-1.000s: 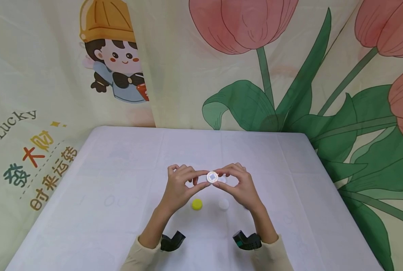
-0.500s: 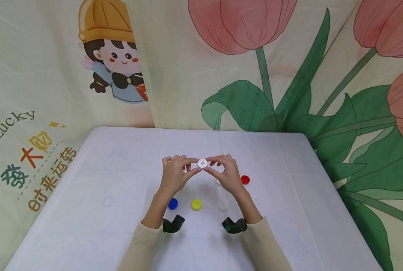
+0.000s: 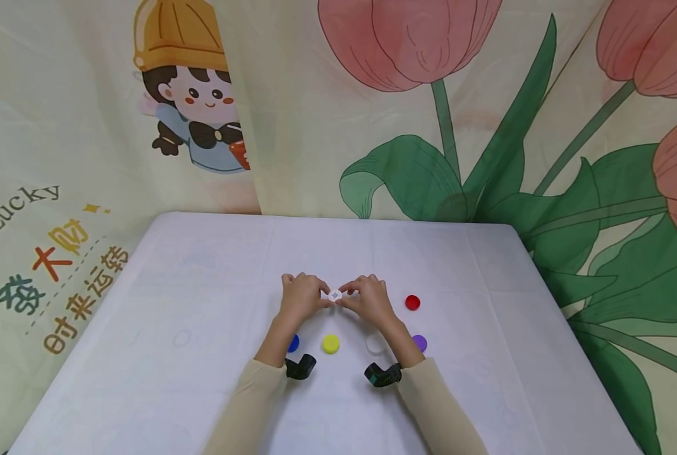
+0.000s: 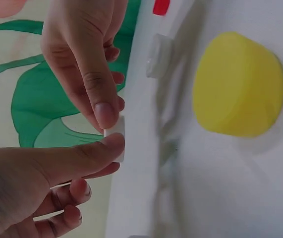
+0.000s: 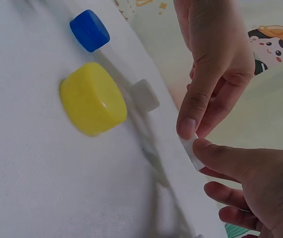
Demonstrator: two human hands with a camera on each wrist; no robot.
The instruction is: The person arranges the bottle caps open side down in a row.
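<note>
Shifted toward six o'clock since head view half-second earlier: left hand [image 3: 301, 298], right hand [image 3: 366, 299], small round white plastic-looking disc [image 3: 335, 295]. Left pinches disc's nine-o'clock edge, right three-o'clock edge, above white cloth-covered table [image 3: 201, 278], likely keeping patterned face uncovered. Yellow round cap [image 3: 330, 344], six o'clock from disc; red round cap [image 3: 412, 303], three o'clock; apparently spaced to stay distinct.

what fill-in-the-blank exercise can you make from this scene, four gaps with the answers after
1. The left hand and the right hand pinch one disc whose colour is ____.
2. In the near row, the yellow cap comes next to the leftmost cap, which is ____.
3. The rightmost cap of that row is ____.
4. The red cap lies on the person's ____ side of the disc.

Missing words: white; blue; purple; right.
</note>
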